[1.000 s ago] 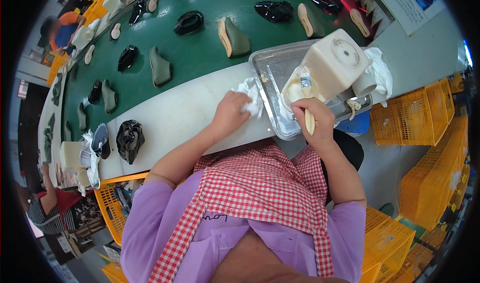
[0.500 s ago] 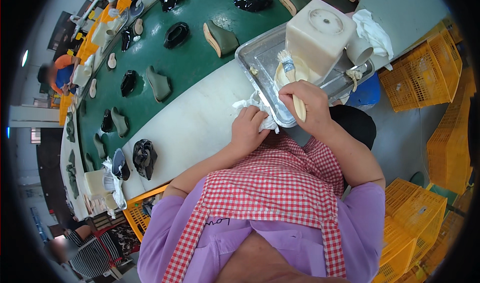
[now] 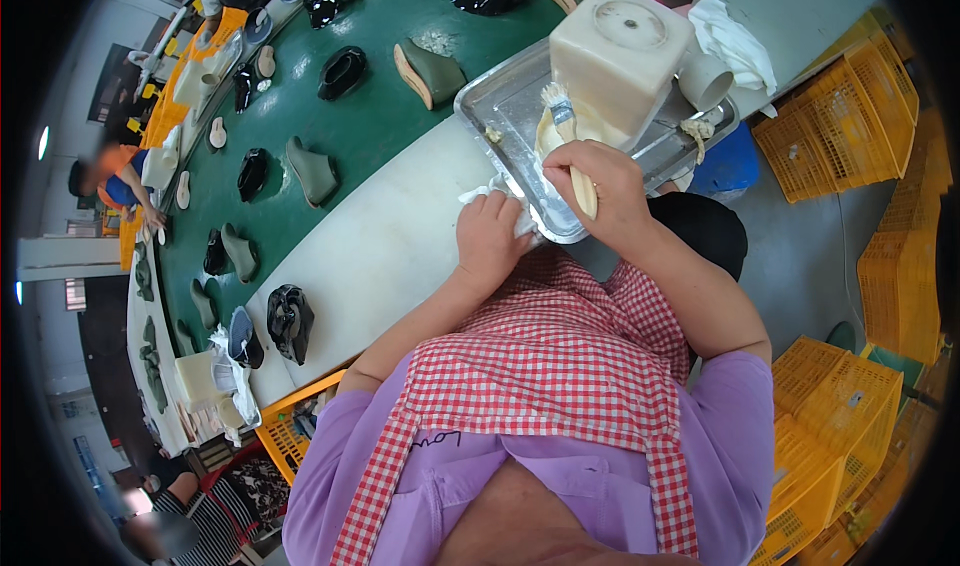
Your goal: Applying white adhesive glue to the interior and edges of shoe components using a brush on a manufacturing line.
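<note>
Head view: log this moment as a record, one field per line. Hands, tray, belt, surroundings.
Left hand: resting on white cloth
Right hand: gripping paintbrush
Bristles: near white plastic container; contact unclear
Metal tray: holds the container
Green belt: glossy black shoes, olive wedge shoes
White worktop: another black shoe, at left
Right side: yellow crates
Co-workers: orange-sleeved person, striped-top person, both at left

The left hand [image 3: 490, 231] rested on a cloth [image 3: 525, 223] beside the left edge of the tray [image 3: 518, 96], while the right hand [image 3: 603, 184] gripped a brush [image 3: 562, 116] over its near corner, bristles by the tub [image 3: 620, 61].
</note>
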`<state>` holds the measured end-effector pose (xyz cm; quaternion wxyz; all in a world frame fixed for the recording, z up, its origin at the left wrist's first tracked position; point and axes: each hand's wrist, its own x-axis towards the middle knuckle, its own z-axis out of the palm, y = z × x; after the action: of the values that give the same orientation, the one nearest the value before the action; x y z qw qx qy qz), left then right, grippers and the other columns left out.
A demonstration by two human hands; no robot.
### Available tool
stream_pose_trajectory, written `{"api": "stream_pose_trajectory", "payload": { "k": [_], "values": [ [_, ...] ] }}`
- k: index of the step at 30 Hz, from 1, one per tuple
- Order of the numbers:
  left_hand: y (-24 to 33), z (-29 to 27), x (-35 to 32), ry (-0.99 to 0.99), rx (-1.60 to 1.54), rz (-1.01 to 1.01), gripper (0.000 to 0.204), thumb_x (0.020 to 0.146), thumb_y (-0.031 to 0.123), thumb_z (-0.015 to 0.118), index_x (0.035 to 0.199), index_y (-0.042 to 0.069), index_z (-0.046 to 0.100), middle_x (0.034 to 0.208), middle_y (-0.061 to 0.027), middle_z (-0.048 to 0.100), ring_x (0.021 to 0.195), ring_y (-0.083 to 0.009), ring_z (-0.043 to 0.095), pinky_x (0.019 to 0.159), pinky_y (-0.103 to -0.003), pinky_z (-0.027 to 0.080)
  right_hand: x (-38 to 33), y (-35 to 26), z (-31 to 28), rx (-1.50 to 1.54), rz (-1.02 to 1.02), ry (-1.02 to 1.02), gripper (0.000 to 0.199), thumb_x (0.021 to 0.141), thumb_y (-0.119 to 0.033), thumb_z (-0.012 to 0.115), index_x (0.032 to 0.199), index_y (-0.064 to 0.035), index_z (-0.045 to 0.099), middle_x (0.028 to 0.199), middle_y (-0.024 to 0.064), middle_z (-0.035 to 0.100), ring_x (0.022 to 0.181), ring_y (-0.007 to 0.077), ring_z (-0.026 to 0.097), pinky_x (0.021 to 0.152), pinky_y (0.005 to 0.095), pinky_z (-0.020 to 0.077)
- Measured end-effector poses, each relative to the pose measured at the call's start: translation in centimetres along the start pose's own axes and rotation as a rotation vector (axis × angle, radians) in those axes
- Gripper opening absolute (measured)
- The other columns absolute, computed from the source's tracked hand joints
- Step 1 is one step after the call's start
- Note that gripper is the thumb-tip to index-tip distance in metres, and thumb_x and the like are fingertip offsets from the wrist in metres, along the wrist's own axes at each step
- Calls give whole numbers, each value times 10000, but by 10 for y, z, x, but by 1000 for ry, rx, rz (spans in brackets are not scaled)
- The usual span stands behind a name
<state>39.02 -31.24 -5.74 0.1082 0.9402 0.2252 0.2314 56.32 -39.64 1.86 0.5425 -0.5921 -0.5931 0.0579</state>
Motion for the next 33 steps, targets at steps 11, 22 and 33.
{"api": "stream_pose_trajectory", "payload": {
  "k": [11,22,33],
  "values": [
    [-19,-4,3,78,55,-127,439,619,56,728,1031,58,577,1040,-110,582,872,-332,549,752,-421,462,-5,4,-4,-17,-26,-3,100,771,-11,689,842,-35,624,769,102,640,675,276,615,594,347,474],
    [-2,-12,-16,-73,-230,55,364,551,38,738,891,55,607,900,-89,557,783,-297,527,660,-384,458,-5,4,0,-12,23,-42,93,776,-11,686,845,-25,624,776,111,643,692,275,627,609,341,482],
    [-31,-8,10,13,28,8,383,549,125,775,871,84,571,865,-76,535,779,-282,522,653,-392,428,2,2,10,-6,42,-19,108,763,-36,691,851,-40,628,750,107,636,674,296,618,606,364,481]
  ]
}}
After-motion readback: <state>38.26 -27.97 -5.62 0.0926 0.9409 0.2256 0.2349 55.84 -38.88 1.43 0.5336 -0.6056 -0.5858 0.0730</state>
